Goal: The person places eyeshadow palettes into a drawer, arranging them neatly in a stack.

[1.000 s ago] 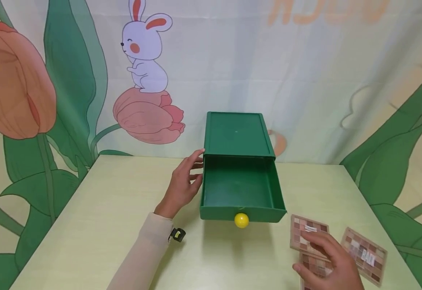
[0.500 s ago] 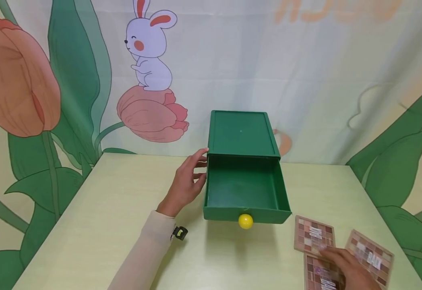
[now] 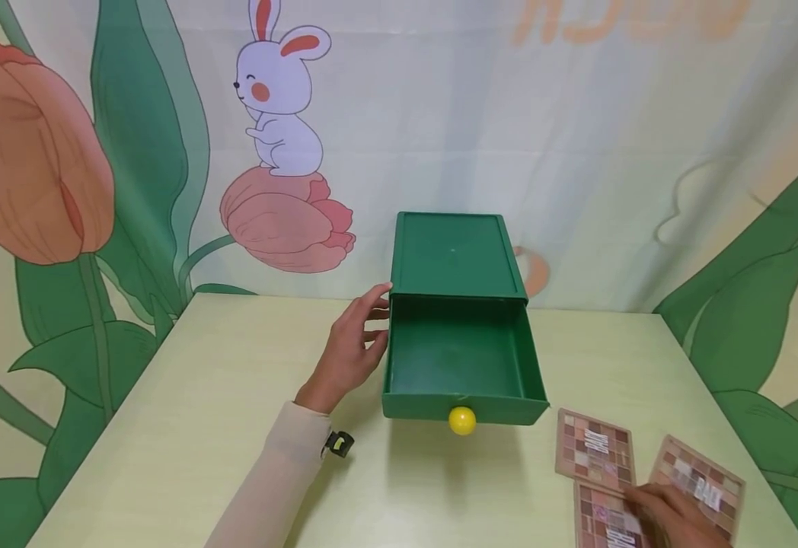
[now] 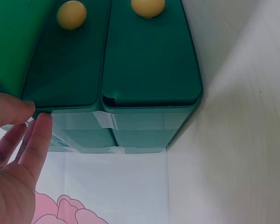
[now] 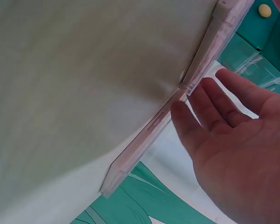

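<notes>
A green drawer cabinet [image 3: 454, 255] stands at the back of the table, its top drawer [image 3: 455, 358] pulled out, with nothing inside and a yellow knob [image 3: 463, 421] on its front. My left hand [image 3: 344, 354] touches the cabinet's left side with fairly straight fingers; the left wrist view has thumb and fingertips at its corner. Three eyeshadow palettes lie at front right: an upper one [image 3: 594, 449], a lower one [image 3: 604, 521] and a tilted one [image 3: 703, 483]. My right hand [image 3: 680, 517] reaches over the lower and tilted palettes, fingertips right at a palette's edge [image 5: 140, 144], fingers loosely bent.
Below the pulled-out drawer, the left wrist view shows more closed drawer fronts [image 4: 151, 56] with yellow knobs. A printed curtain [image 3: 598, 152] with a rabbit and tulips hangs behind the pale table [image 3: 234, 365].
My right hand has moved right and down, from over the palettes to the lower palette's right side. My left hand keeps its place at the cabinet. The head view has shifted slightly.
</notes>
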Tool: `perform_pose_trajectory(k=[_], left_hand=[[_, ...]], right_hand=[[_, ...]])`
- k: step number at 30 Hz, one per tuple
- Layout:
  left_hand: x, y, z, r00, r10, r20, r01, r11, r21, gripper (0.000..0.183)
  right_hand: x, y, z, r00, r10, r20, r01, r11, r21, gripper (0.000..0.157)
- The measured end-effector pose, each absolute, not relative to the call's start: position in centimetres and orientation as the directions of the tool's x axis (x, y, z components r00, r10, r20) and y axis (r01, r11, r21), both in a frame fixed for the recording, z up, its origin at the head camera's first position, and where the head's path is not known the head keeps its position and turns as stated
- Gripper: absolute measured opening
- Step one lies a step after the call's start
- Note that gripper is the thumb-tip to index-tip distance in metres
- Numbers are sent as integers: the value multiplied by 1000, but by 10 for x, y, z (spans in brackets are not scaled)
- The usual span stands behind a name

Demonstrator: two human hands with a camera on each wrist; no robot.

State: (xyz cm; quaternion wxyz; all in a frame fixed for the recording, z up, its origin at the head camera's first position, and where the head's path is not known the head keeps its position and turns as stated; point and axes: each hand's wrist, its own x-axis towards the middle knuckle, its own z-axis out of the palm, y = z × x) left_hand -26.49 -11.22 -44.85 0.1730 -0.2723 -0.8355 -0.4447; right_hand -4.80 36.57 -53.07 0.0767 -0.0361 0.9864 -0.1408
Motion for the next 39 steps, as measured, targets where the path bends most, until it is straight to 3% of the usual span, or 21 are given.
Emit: perform_pose_trajectory(k=[8, 14, 20, 27, 34, 39], left_hand=[[-265, -112, -447, -790, 297, 537, 610, 470, 638, 87], [-265, -113, -449, -788, 298, 538, 612, 472, 634, 88], [-262, -113, -448, -796, 300, 526, 603, 469, 645, 88], [-264, -112, -447, -798, 297, 524, 600, 462, 653, 88], [-265, -111, -447, -798, 298, 524, 601, 461, 653, 87], [-264, -113, -448, -799, 293, 525, 599, 465, 652, 88]], right_hand=[[-46, 371, -540, -989, -140, -48, -125, 966, -226, 104], [-48, 370, -543, -988, -141, -58, -124, 967, -222, 99], [-52, 367, -548, -989, -89, -115, -64, 976, -208, 106], [-52, 371, -546, -988, -154, -21, -147, 971, -188, 99], [-55, 374, -540, -981, -149, -122, -127, 977, -170, 95], [-54, 372, -541, -984, -127, -123, -107, 982, -155, 93]])
